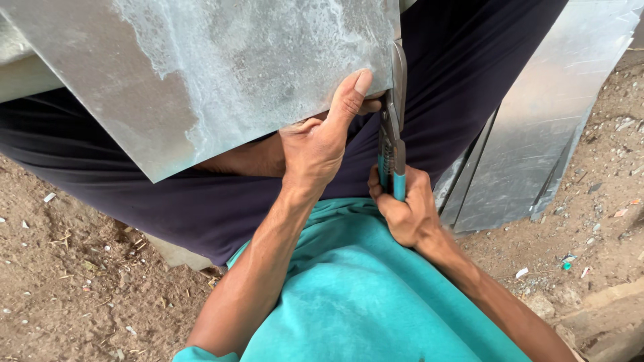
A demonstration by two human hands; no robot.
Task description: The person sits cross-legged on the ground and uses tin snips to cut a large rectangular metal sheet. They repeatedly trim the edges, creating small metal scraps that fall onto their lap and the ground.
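The left hand [315, 144] grasps the lower right corner of a grey galvanised metal sheet [201, 74] that lies across the person's dark-trousered lap, the thumb pressed flat on its upper face near the edge and the other fingers hidden beneath it. The right hand [406, 208] is clenched round the teal handles of a pair of tin snips [392, 127], whose blades run up along the sheet's right edge, just beside the left thumb. More cut metal strips [537, 134] lean on the dirt ground [67, 281] to the right, apart from both hands.
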